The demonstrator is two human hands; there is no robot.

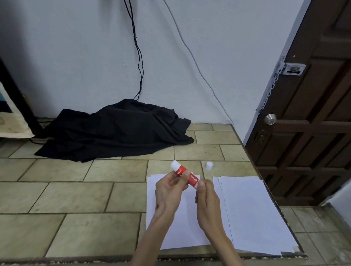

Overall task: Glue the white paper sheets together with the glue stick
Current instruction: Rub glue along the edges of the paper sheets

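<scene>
A red and white glue stick (185, 174) is held in the air between both hands, its uncapped white end pointing up and left. My left hand (170, 191) grips its red middle. My right hand (206, 198) pinches its lower white end with the fingertips. Below the hands lies one white paper sheet (177, 221) on the tiled counter. A fanned stack of white sheets (251, 215) lies just to its right. The glue stick's white cap (209, 166) stands upright on the tiles behind the papers.
A crumpled black cloth (117, 129) lies at the back of the tiled counter (63, 198) against the white wall, with black cables (138, 48) hanging above it. The counter's right edge runs beside the paper stack; a dark wooden door (323, 121) stands beyond it.
</scene>
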